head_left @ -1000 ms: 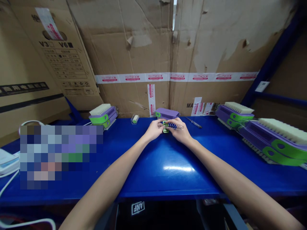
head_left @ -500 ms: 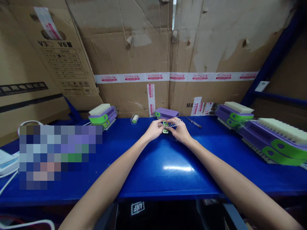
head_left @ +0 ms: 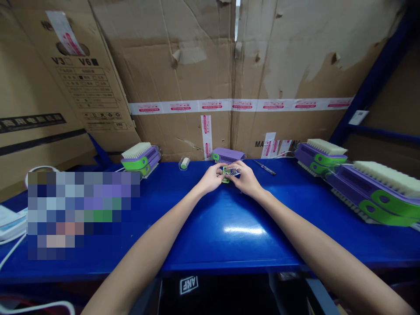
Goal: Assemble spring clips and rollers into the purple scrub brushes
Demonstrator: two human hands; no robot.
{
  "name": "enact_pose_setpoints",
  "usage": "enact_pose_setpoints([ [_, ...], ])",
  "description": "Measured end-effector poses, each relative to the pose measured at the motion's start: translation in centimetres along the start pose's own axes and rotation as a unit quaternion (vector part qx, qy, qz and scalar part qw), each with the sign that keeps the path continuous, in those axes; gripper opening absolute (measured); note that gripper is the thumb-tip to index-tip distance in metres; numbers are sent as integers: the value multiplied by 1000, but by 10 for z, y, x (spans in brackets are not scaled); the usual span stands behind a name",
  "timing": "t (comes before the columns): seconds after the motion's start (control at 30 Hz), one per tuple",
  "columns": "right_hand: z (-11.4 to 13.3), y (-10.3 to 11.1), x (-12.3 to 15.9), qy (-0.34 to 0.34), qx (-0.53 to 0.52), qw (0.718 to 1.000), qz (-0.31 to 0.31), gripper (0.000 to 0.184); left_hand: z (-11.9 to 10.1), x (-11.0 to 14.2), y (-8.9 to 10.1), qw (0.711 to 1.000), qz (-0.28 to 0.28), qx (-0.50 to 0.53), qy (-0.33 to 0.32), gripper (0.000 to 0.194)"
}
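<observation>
Both my arms reach out over the blue table [head_left: 229, 227] and meet near its back edge. My left hand [head_left: 210, 178] pinches a small green plastic part [head_left: 225, 174]. My right hand [head_left: 246, 178] grips a metal coil spring [head_left: 233, 171] that lies across the green part, so the two hands touch the same small assembly. Just behind them rests a flat purple housing [head_left: 229, 155] with a green end.
Purple-and-green brushes with white bristles sit at the back left [head_left: 140, 157] and in a row along the right [head_left: 367, 183]. A small clear tube [head_left: 184, 163] and a thin screwdriver [head_left: 265, 167] lie near the back. Cardboard boxes [head_left: 210, 74] wall the rear; white cables [head_left: 13, 245] trail at left.
The spring has drawn in toward the green part and sits shorter between my fingers. Both hands stay in the same spot.
</observation>
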State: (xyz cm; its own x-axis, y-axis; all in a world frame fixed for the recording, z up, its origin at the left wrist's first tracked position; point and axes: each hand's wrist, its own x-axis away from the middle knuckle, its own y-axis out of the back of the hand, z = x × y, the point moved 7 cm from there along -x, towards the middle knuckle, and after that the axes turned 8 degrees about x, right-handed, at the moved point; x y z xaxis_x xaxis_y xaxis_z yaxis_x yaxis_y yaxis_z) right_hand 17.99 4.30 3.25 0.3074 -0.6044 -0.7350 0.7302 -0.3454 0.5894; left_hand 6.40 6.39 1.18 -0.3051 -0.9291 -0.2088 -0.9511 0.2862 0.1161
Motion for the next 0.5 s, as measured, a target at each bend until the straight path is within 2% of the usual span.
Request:
enact_pose_setpoints([
  [0.23,0,-2,0,-1,-5,1000,28,26,-2,0,-1,1000,-2,6,-20,40],
  [0.5,-11,-4,0,-121,-80,989,0,26,-6,2,-3,998,-19,-25,-49,40],
])
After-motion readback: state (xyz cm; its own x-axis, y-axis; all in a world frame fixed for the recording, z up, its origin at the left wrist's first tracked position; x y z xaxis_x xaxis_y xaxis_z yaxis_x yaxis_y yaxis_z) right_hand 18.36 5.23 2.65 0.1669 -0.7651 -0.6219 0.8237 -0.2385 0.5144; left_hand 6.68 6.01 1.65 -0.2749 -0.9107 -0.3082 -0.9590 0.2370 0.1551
